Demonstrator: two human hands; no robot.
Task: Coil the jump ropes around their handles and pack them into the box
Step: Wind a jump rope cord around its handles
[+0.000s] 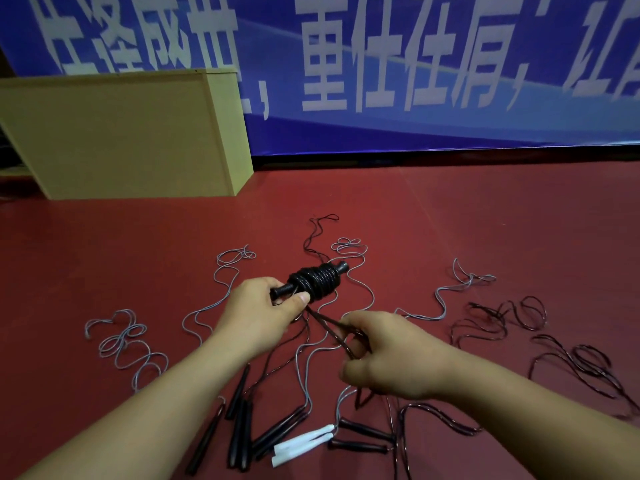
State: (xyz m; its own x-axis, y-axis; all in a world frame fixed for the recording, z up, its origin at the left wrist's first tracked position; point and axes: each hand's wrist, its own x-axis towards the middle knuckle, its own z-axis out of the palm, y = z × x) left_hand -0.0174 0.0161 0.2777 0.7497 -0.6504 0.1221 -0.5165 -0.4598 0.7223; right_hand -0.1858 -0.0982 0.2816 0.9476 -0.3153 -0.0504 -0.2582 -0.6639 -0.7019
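At frame centre the left hand (258, 311) grips half-hidden wound handles (313, 280), the right hand (388, 355) pinching their dark rope (329, 322), loose ropes (128, 344) around.

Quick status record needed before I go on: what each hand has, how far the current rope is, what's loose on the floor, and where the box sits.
left hand: grips the black handles of the coiled black jump rope
right hand: pinches the dark rope tail leading from that coil
coil progress: mostly wound, tail left
floor: pair of white handles, several black handles, loose grey rope and dark rope on the red floor
box: tan box, far left, against the blue banner
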